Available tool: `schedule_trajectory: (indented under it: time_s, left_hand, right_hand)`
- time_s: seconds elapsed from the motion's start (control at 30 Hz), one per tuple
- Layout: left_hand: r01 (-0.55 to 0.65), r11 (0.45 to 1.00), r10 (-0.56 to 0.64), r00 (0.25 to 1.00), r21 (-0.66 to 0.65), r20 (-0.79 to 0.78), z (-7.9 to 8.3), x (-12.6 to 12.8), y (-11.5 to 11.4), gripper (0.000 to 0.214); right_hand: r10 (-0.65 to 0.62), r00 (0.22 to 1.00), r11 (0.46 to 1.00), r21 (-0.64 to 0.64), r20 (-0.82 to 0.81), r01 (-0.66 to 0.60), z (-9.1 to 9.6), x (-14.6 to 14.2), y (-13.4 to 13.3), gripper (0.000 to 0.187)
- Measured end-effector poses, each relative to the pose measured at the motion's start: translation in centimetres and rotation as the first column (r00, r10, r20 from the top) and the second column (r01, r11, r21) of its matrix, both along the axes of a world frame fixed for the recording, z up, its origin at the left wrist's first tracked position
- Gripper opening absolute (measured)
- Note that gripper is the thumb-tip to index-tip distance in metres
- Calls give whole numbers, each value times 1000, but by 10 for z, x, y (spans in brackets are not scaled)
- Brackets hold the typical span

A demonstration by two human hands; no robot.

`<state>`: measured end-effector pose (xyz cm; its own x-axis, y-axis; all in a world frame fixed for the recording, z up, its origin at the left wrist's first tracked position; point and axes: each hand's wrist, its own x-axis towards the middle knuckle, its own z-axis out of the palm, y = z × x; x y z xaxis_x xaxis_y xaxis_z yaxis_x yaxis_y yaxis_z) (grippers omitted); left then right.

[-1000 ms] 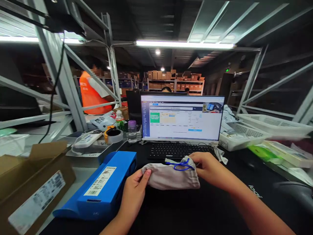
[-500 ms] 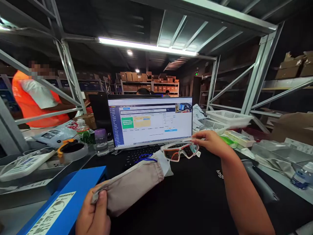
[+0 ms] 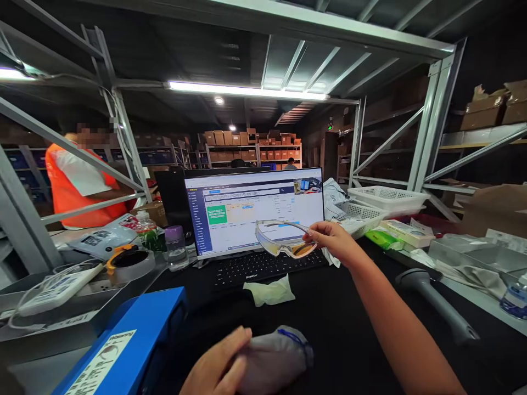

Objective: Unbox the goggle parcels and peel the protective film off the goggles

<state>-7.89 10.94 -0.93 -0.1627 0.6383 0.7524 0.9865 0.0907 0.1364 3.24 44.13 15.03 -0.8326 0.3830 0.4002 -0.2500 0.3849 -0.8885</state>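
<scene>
Right hand: here it is, the right hand (image 3: 334, 242), thumb and fingers clamped on the glasses (image 3: 284, 249) at one end, wrist angled in from the right.
Glasses: up in the air, clear frame and orange-tinted lens showing, right in front of the monitor (image 3: 247, 211)'s lower part and above the keyboard (image 3: 241, 272)!
Left hand: down low, the left hand (image 3: 218, 365) is at the near end of the pouch (image 3: 274, 362), thumb and fingers a little apart; blurred, so I can't tell whether it grips.
Pouch: grey, blue drawstring at its far end, low over the bench (image 3: 346, 334); whether it touches the black top I can't tell.
Pale sheet: a crumpled pale sheet (image 3: 269, 291) lies between keyboard and pouch, touching neither hand.
Left flank: blue box (image 3: 142, 323) with a white label, and beyond it the purple-capped bottle (image 3: 176, 249).
Right flank: grey scanner (image 3: 436, 302) lying on the bench, handle toward us.
Background: co-worker in an orange vest (image 3: 80, 189), behind the metal frame.
</scene>
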Motion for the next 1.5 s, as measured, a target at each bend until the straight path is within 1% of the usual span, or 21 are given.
schedule_trajectory:
  time_s: [0.1, 0.2, 0.27, 0.3, 0.37, 0.43, 0.5, 0.57, 0.63, 0.7, 0.77, 0.8, 0.87, 0.97, 1.1, 1.17, 1.23, 1.3, 1.37, 1.43, 1.5]
  left_hand:
    - [-204, 978, 187, 948, -43, -257, 21, 0, 3, 36]
    - [-329, 944, 312, 883, 11, -350, 30, 10, 4, 35]
    - [-275, 961, 269, 881, 40, -388, 29, 17, 4, 42]
    - [-201, 979, 194, 889, 26, -414, 26, 20, 4, 45]
    - [-29, 993, -22, 909, -116, -416, 20, 24, 9, 42]
    - [60, 940, -157, 950, -335, -270, 14, 26, 17, 28]
    - [73, 860, -107, 994, -505, -37, 10, 29, 25, 18]
    - [70, 825, -5, 993, -561, 117, 9, 31, 30, 13]
    - [91, 847, 18, 980, -523, 200, 12, 33, 29, 10]
    - [72, 932, 47, 948, -354, 316, 16, 32, 24, 13]
    - [-39, 994, 85, 861, -101, 501, 20, 28, 18, 16]
    - [-113, 993, 81, 800, 17, 594, 22, 24, 16, 22]
    - [-213, 961, 20, 689, 176, 725, 25, 15, 13, 43]
    - [-221, 922, -156, 538, 317, 829, 31, 6, 12, 68]
    - [-262, 873, -334, 298, 413, 894, 41, 9, 12, 62]
    - [-283, 847, -402, 216, 451, 890, 45, 12, 11, 57]
    - [-271, 834, -460, 141, 481, 877, 48, 14, 9, 52]
    - [-265, 825, -503, 60, 500, 862, 51, 15, 8, 50]
    - [-272, 819, -528, -15, 505, 849, 53, 17, 8, 51]
    - [-278, 812, -548, -62, 513, 834, 55, 19, 8, 51]
    - [-276, 807, -559, -69, 522, 826, 55, 21, 9, 52]
  right_hand:
    - [67, 998, 995, -77, -2, -66, -3, -6, -13, 42]
    - [143, 990, 980, -141, 17, -140, -7, -11, -25, 43]
    - [199, 980, 963, -190, 24, -191, -11, -15, -33, 44]
    - [227, 974, 952, -215, 24, -217, -14, -17, -36, 44]
    - [275, 961, 928, -266, 21, -260, -19, -21, -42, 42]
    - [313, 949, 902, -321, 24, -289, -25, -25, -47, 39]
    - [345, 938, 873, -382, 45, -303, -30, -29, -53, 37]
    - [378, 922, 841, -446, 80, -306, -36, -33, -60, 35]
    - [420, 899, 808, -500, 121, -310, -41, -38, -68, 32]
    - [466, 870, 780, -538, 161, -318, -47, -41, -79, 33]
    - [497, 848, 764, -557, 185, -327, -55, -44, -91, 35]
    - [500, 845, 762, -561, 188, -325, -59, -45, -98, 36]
    - [463, 872, 780, -542, 161, -314, -69, -46, -113, 40]
    - [422, 905, 808, -475, 56, -347, -85, -46, -134, 52]
    - [531, 848, 780, -400, 14, -481, -101, -46, -149, 57]
    - [543, 839, 784, -376, 29, -494, -104, -45, -151, 57]
    - [479, 877, 846, -279, 22, -455, -104, -44, -149, 56]
    - [363, 931, 925, -105, -40, -366, -102, -43, -147, 52]
    - [306, 944, 951, -14, -120, -310, -101, -43, -146, 48]
    - [331, 931, 932, -105, -151, -348, -102, -44, -146, 48]
    - [365, 920, 885, -251, -144, -391, -105, -45, -149, 47]
